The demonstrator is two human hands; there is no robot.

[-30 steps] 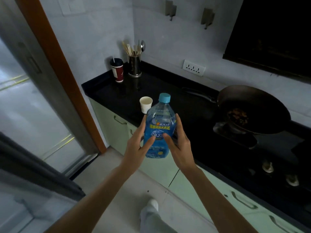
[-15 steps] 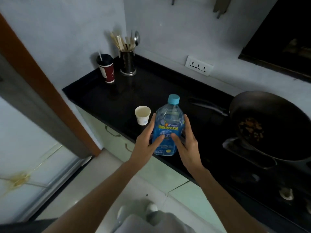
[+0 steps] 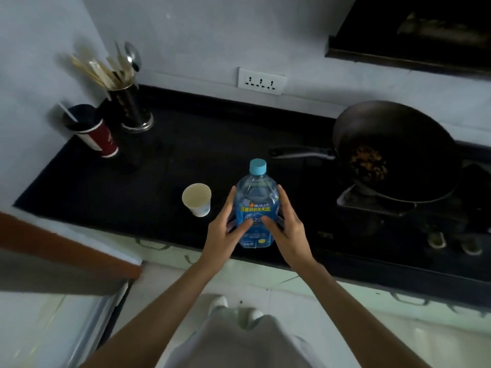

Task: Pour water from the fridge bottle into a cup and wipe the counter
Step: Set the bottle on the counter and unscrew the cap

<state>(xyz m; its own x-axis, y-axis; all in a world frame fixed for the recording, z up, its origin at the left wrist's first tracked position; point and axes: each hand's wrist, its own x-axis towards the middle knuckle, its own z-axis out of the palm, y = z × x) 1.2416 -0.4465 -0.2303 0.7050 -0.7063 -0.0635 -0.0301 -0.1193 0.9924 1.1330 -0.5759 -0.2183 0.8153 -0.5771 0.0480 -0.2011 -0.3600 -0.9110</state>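
Black counter (image 3: 186, 160) along the wall, with 5 things on it.
A white paper cup (image 3: 197, 200) stands near the front edge, the capped bottle (image 3: 255, 208) just right of it. In the back left corner stand a red cup (image 3: 91, 131) with a straw and a metal utensil holder (image 3: 130, 107). At the right, a dark pan (image 3: 393, 152) sits on the stove.
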